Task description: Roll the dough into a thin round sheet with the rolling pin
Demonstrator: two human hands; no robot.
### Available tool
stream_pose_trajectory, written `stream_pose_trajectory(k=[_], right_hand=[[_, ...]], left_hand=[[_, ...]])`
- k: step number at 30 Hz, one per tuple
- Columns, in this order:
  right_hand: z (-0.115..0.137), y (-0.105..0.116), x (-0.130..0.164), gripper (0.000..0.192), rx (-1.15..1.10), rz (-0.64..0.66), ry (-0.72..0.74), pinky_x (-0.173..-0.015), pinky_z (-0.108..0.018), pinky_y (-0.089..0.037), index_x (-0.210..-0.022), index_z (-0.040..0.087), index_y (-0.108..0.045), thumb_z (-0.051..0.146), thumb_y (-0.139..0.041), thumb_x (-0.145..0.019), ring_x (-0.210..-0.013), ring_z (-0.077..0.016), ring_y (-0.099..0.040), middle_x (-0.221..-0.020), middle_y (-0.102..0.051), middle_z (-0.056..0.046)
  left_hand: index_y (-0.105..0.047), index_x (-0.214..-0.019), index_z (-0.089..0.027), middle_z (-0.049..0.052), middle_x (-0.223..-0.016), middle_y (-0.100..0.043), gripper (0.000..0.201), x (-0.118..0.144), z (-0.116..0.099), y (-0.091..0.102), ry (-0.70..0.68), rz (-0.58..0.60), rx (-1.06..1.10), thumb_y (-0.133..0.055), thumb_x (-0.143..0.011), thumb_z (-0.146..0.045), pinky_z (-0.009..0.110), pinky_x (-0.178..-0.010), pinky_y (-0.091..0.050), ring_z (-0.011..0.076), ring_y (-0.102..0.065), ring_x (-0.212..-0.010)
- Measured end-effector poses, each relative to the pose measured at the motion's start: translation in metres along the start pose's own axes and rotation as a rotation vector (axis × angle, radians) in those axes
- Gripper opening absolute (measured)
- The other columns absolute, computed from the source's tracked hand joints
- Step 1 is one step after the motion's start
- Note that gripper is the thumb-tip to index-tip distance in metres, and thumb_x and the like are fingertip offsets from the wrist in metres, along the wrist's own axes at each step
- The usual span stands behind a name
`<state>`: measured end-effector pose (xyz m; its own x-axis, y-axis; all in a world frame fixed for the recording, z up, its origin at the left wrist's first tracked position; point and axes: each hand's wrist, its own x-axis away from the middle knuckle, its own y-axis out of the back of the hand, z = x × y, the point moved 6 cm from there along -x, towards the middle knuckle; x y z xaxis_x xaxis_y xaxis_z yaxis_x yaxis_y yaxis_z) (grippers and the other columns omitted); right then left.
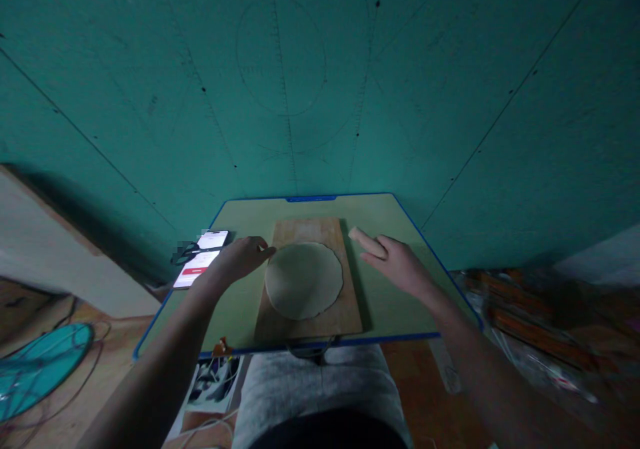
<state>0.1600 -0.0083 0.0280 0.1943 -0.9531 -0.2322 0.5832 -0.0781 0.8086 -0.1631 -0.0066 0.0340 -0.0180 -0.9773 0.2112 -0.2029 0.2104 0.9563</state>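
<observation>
A thin round sheet of dough (304,281) lies flat on a wooden board (310,228). My left hand (250,252) is at the upper left edge of the dough, fingers loosely curled and apart from the thumb, whose tip reaches the dough's rim. Whether the thumb presses on it I cannot tell. To the right of the board, my right hand (397,262) is closed around a short wooden rolling pin (367,241). The pin points up and left, away from the dough.
Board and dough rest on a pale green folding table (390,209) with a blue rim. A lit phone (200,262) with scissors (190,250) over it lies at the left edge. Behind stands a green wall (320,102). Cables and a box (215,382) are below.
</observation>
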Motion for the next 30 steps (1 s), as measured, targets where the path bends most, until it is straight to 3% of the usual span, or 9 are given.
stream_pose_trajectory(k=[2, 6, 11, 17, 23, 30], right_hand=[[0.018, -0.018, -0.020, 0.019, -0.084, 0.115, -0.021, -0.051, -0.023, -0.032, -0.072, 0.022, -0.058, 0.035, -0.069, -0.081, -0.058, -0.0145, -0.055, -0.065, -0.064, 0.000], [0.042, -0.063, -0.053, 0.009, -0.165, 0.360, -0.160, -0.047, -0.022, -0.032, -0.084, 0.020, -0.066, 0.029, -0.064, -0.085, -0.052, -0.0129, -0.054, -0.061, -0.063, 0.001], [0.053, -0.096, -0.070, 0.018, -0.131, 0.465, -0.233, -0.044, -0.022, -0.035, -0.101, 0.019, -0.069, 0.025, -0.061, -0.087, -0.045, -0.0120, -0.052, -0.065, -0.066, -0.001], [0.053, -0.094, -0.071, 0.033, -0.094, 0.492, -0.331, -0.042, -0.023, -0.037, -0.118, 0.019, -0.065, 0.029, -0.065, -0.086, -0.045, -0.0129, -0.054, -0.073, -0.068, -0.005], [0.050, -0.086, -0.079, 0.030, -0.098, 0.504, -0.371, -0.041, -0.021, -0.038, -0.111, 0.014, -0.067, 0.022, -0.069, -0.083, -0.044, -0.0109, -0.052, -0.065, -0.062, -0.001], [0.045, -0.079, -0.073, 0.033, -0.178, 0.549, -0.338, -0.041, -0.021, -0.036, -0.109, 0.017, -0.071, 0.012, -0.070, -0.076, -0.042, -0.0108, -0.047, -0.050, -0.050, 0.006]], left_hand=[[-0.072, -0.098, -0.013, 0.017, -0.095, -0.076, 0.049, 0.001, 0.011, -0.013, 0.055, 0.057, -0.003, -0.043, -0.093, -0.051, 0.032, -0.070, -0.049, 0.0292, -0.072, -0.085], [-0.070, -0.078, -0.014, 0.012, -0.070, -0.072, 0.056, -0.006, 0.017, -0.040, 0.115, 0.180, 0.033, -0.036, -0.095, -0.055, 0.028, -0.056, -0.045, 0.0228, -0.068, -0.060], [-0.069, -0.075, -0.015, 0.010, -0.064, -0.070, 0.053, -0.009, 0.013, -0.055, 0.133, 0.236, 0.080, -0.040, -0.095, -0.056, 0.027, -0.052, -0.041, 0.0198, -0.064, -0.053], [-0.069, -0.092, -0.017, 0.008, -0.075, -0.073, 0.032, -0.001, 0.005, -0.043, 0.106, 0.139, 0.144, -0.049, -0.093, -0.042, 0.025, -0.055, -0.041, 0.0191, -0.066, -0.059], [-0.063, -0.113, -0.013, 0.008, -0.082, -0.074, 0.033, 0.000, 0.003, -0.038, 0.088, 0.039, 0.269, -0.048, -0.094, -0.036, 0.024, -0.053, -0.043, 0.0167, -0.066, -0.059], [-0.070, -0.106, -0.013, 0.009, -0.092, -0.074, 0.026, -0.004, -0.002, -0.031, -0.008, -0.059, 0.292, -0.052, -0.089, -0.021, 0.024, -0.063, -0.047, 0.0180, -0.070, -0.076]])
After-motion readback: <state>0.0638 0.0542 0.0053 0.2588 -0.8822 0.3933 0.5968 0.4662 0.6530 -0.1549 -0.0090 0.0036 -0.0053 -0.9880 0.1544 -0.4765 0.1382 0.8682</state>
